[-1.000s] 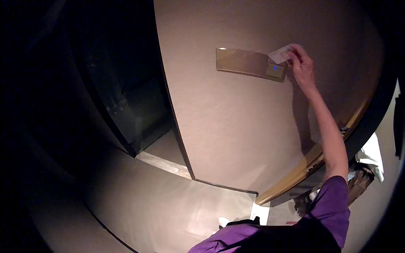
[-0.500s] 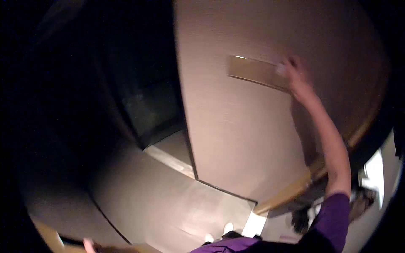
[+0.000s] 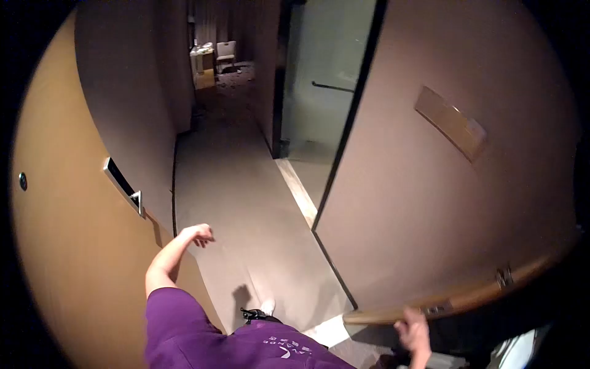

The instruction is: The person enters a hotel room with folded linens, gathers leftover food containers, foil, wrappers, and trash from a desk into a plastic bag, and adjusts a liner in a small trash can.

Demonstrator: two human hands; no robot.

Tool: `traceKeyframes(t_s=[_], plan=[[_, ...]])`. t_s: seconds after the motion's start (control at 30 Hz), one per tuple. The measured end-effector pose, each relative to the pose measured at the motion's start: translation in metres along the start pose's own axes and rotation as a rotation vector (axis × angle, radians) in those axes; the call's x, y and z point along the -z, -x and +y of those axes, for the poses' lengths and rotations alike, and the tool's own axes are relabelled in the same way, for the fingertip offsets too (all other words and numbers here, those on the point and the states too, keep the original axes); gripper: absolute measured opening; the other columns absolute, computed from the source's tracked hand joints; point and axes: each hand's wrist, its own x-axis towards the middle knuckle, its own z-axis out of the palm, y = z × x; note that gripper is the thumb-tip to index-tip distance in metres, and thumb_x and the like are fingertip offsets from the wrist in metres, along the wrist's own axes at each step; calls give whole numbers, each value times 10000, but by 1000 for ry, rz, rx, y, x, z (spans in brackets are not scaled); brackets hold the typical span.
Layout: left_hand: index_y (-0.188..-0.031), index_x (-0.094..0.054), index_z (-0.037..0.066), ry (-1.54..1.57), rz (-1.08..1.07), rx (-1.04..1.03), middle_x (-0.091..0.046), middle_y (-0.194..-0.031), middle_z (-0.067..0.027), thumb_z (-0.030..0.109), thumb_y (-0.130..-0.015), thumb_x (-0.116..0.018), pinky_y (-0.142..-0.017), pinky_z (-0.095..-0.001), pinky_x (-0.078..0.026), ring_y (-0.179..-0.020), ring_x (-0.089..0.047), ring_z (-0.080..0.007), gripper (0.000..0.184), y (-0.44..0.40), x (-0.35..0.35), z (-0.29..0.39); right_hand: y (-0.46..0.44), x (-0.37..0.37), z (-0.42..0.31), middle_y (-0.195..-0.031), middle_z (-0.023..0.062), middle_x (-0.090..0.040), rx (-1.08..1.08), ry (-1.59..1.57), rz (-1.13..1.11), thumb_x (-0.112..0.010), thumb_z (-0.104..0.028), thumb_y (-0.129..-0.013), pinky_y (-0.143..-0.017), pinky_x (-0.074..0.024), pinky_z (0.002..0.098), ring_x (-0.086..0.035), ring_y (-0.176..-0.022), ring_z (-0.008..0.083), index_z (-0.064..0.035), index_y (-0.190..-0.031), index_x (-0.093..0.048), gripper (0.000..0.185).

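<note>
Indoors, a narrow entryway is seen from above, with both bare hands of a person in a purple short-sleeved shirt with white lettering (image 3: 287, 345) held apart in front of the body. The left hand (image 3: 198, 235) is extended over the smooth grey floor (image 3: 246, 184), its fingers loosely bent and the grip left partly open. Close by, a silver lever handle on a black plate (image 3: 136, 202) is mounted on the tan wooden door (image 3: 74, 246), with the hand held apart from it. The right hand (image 3: 413, 332) is blurred, lowered beside the long brown wooden door frame (image 3: 473, 298), which is fitted with metal hardware (image 3: 435, 309); whether it is closed on anything, or whether the frame is touched, cannot be told. On the beige wall (image 3: 393, 203), a flat bronze-coloured rectangular panel (image 3: 445, 121) is fixed, and a small pale card-like piece (image 3: 475, 130) is seen at its lower right end, well apart from both hands. A frosted glass panel (image 3: 322, 55) with a dark bar (image 3: 333, 87) is set between the wall and the passage, where a pale chair (image 3: 226, 51) is placed in the dim background.
</note>
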Motion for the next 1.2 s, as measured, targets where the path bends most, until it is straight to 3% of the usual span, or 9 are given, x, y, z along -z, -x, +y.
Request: traceKeyframes(t_s=[0.07, 0.17, 0.37, 0.5, 0.6, 0.83, 0.9, 1.1, 1.2], plan=[[-1091, -699, 74, -133, -153, -104, -730, -962, -137, 347, -833, -711, -755, -486, -594, -957, -708, -289, 376, -21, -86, 44, 120, -80, 64, -1282, 247, -632, -340, -116, -201, -735, -351, -862, -1055, -471, 428, -593, -1221, 398, -20, -1358, -576, 618], [-1100, -692, 68, -767, -118, -786, -728, -1004, -182, 394, -844, -720, -808, -470, -575, -963, -688, -341, 416, -94, -243, 94, 304, -134, 56, -1240, 249, -652, -695, -114, -343, -738, -418, -852, -1032, -479, 431, -610, -1190, 401, -57, -1399, -550, 682], [-1279, -612, 80, -988, -504, -1211, -634, -1306, -180, 433, -940, -580, -1049, -432, -456, -1217, -596, -349, 490, 169, -485, 301, 508, -116, -1, -1086, 229, -696, -1178, -83, 98, -738, -252, -872, -881, -523, 492, -653, -1027, 414, -67, -1323, -578, 512], [-1226, -620, 108, -928, -772, -1507, -709, -1053, -144, 365, -971, -578, -906, -410, -523, -1019, -671, -287, 364, 298, -606, 370, 558, -95, -18, -1245, 222, -648, -1228, -262, 326, -666, -245, -939, -988, -486, 460, -600, -1180, 389, -47, -1350, -562, 468], [-1220, -619, 34, -655, -1265, -1305, -723, -1020, -87, 236, -1005, -627, -851, -317, -557, -961, -682, -156, 295, 386, -679, 419, 583, -98, -5, -1295, 222, -625, -1153, -444, 468, -668, -265, -940, -1013, -476, 447, -585, -1211, 388, -26, -1366, -549, 502], [-1219, -611, -62, 60, -1762, -1064, -704, -1101, -183, 131, -987, -629, -916, -361, -585, -991, -710, -255, 302, 609, -756, 527, 629, -26, 119, -1173, 205, -685, -872, -317, 802, -645, -217, -955, -952, -516, 408, -650, -1107, 354, -9, -1260, -633, 370], [-1258, -578, -60, 273, -1823, -1011, -648, -1228, -223, 128, -989, -614, -998, -412, -550, -1105, -670, -297, 330, 654, -782, 552, 638, 7, 166, -1029, 170, -699, -831, -166, 920, -652, -133, -940, -866, -529, 413, -665, -947, 328, -32, -1229, -653, 307], [-1351, -446, -112, 848, -1824, -217, -513, -1393, -295, 307, -1033, -557, -1136, -498, -430, -1303, -527, -392, 537, 708, -881, 634, 694, 95, 286, -1140, 163, -675, -685, 248, 1095, -687, 46, -819, -953, -499, 423, -627, -1069, 349, -23, -1242, -641, 431], [-1226, -529, -144, 588, -1513, -673, -660, -1129, -296, 418, -1052, -493, -959, -437, -566, -1075, -677, -360, 590, 730, -878, 635, 730, 110, 332, -1165, 164, -670, -776, 326, 1150, -677, 65, -793, -954, -498, 430, -603, -1114, 370, -8, -1251, -641, 466]])
